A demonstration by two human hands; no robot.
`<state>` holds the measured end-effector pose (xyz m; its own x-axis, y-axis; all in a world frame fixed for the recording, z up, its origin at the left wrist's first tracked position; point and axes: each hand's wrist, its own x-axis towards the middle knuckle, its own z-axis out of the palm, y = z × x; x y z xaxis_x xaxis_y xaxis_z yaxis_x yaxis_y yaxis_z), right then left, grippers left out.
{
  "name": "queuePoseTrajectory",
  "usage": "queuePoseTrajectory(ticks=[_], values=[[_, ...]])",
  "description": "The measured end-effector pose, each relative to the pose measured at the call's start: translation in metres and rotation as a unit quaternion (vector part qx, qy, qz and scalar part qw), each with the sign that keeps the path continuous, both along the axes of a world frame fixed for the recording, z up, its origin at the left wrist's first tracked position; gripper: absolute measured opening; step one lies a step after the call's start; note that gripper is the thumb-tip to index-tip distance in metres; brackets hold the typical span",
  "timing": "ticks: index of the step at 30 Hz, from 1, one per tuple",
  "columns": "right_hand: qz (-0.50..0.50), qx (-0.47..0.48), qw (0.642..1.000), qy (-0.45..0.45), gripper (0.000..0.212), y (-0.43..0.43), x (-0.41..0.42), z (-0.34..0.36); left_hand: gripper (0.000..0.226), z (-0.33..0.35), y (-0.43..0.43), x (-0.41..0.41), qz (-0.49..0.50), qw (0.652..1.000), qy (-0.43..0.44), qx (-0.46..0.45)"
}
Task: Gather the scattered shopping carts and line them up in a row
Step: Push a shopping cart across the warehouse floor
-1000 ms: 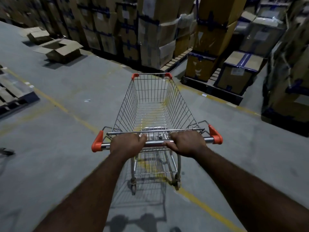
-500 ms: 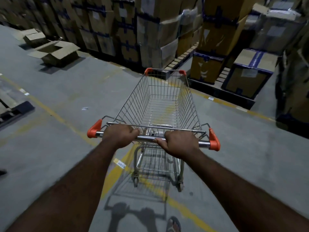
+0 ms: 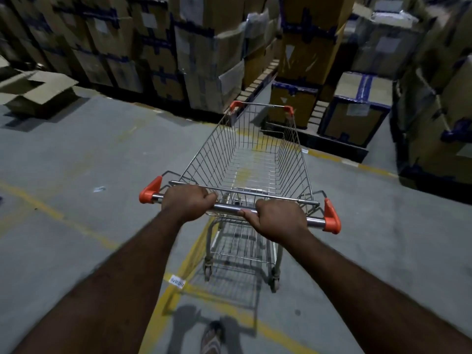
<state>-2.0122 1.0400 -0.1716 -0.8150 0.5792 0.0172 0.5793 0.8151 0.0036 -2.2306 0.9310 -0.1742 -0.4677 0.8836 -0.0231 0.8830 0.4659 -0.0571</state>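
Note:
A wire shopping cart (image 3: 245, 159) with orange corner caps stands on the grey floor right in front of me, its basket empty. My left hand (image 3: 187, 204) grips the left part of its metal handle bar (image 3: 229, 207). My right hand (image 3: 277, 221) grips the same bar further right. The cart's nose points up and slightly right, toward a gap between stacked boxes. No other cart is in view.
Tall stacks of taped cardboard boxes (image 3: 204, 60) on pallets line the back and right (image 3: 434, 111). An open flattened carton (image 3: 33, 90) lies at far left. Yellow floor lines (image 3: 178, 272) cross under the cart. A sandalled foot (image 3: 210, 335) shows at the bottom.
The cart has rolled forward toward the box stacks and swung a little to the right. Both hands have kept their grip on the handle bar.

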Motion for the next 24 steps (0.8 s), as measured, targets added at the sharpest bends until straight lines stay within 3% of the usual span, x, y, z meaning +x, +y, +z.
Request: queuePoseTrajectory(ticks=[11,15,21,24], values=[[-0.105,-0.007,0.994,-0.014,0.067,0.037,-0.063,-0.004,0.061,-0.001,0.073,-0.078,-0.074,0.996,-0.052,0.011],[-0.136,-0.020,0.990,-0.021,0.064,0.045,-0.079,-0.003,0.056,0.002,0.092,-0.093,-0.102,0.995,-0.021,0.013],[-0.131,-0.002,0.989,0.075,0.034,0.044,-0.104,-0.012,0.033,0.005,0.114,-0.111,-0.013,0.999,0.020,0.035],[-0.142,0.010,0.987,0.080,0.026,0.042,-0.120,-0.013,0.054,-0.004,0.130,-0.126,0.036,0.999,-0.015,0.034]])
